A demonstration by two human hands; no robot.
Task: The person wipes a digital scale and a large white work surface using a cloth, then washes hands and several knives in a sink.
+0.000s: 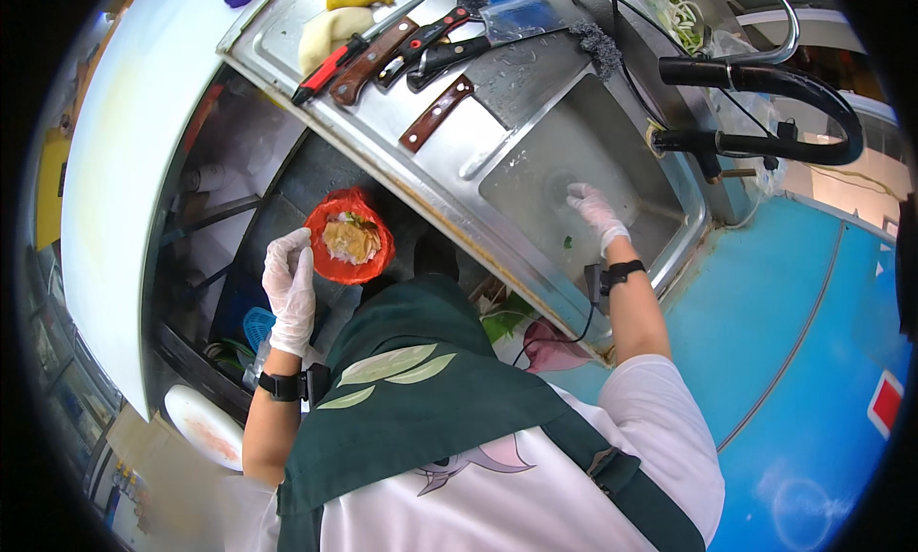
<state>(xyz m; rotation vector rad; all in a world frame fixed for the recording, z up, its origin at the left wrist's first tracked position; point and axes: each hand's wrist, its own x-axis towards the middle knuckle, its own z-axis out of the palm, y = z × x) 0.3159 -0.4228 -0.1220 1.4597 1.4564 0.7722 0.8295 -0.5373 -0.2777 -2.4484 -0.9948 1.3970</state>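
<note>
My left hand, in a clear glove, has its fingers bent and drawn together at the left rim of a red plastic bag. Whether they grip the rim or only overlap it, I cannot tell. Pale, yellowish food scraps lie in the bag's round mouth. Inside the steel sink, my gloved right hand reaches toward the round drain. Its fingers stretch out, and nothing shows in them. A small green leaf scrap lies close by on the sink bottom.
Several knives with brown and black handles and a red-handled rod lie on the steel counter. A separate brown handle rests nearer the edge. The black faucet juts over the sink's right side. A white table stands left.
</note>
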